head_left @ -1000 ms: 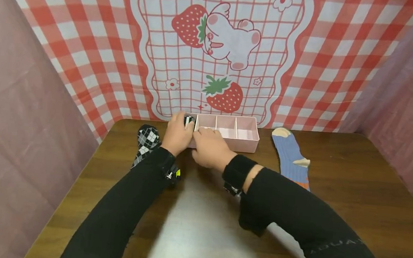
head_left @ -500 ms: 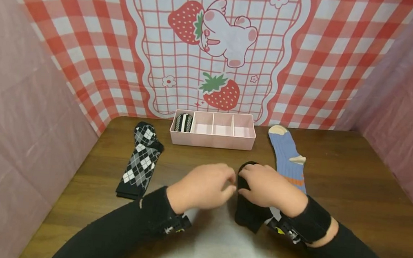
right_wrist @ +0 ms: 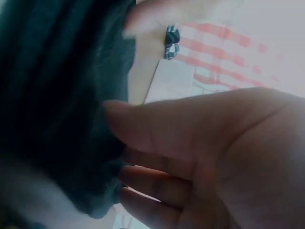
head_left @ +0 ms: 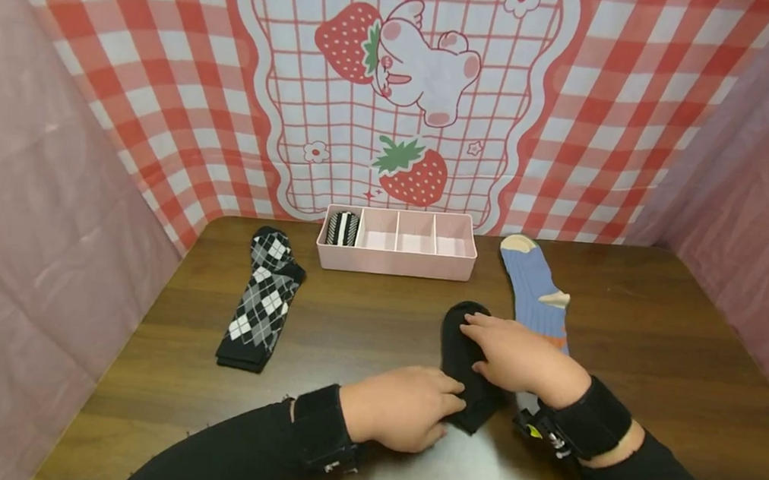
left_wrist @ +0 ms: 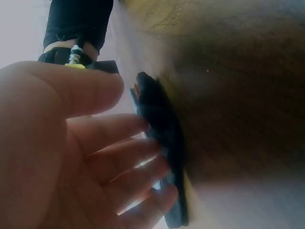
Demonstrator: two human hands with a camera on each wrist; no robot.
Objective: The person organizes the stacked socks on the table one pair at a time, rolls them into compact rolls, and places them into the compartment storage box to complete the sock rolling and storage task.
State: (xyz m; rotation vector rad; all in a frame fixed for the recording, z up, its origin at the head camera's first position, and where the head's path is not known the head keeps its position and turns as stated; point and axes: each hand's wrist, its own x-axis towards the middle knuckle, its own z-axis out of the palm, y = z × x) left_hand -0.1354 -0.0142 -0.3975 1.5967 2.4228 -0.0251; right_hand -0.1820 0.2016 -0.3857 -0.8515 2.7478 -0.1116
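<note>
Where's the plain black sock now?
In the head view, the plain black sock lies on the table right of center, left of the blue sock, with the right hand over it and the left hand at its near left edge.

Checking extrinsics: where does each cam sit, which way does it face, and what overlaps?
Head: on the head, facing forward and down at the table, pink box and black sock; left hand, right hand and sleeved forearms show.
Left wrist: on that wrist, looking past left thumb and fingers at black sock; a black sleeve shows.
Right wrist: on that wrist, looking past right thumb and fingers at black sock, checked cloth beyond.
Shared: head and right wrist show black sock and checked cloth.
</note>
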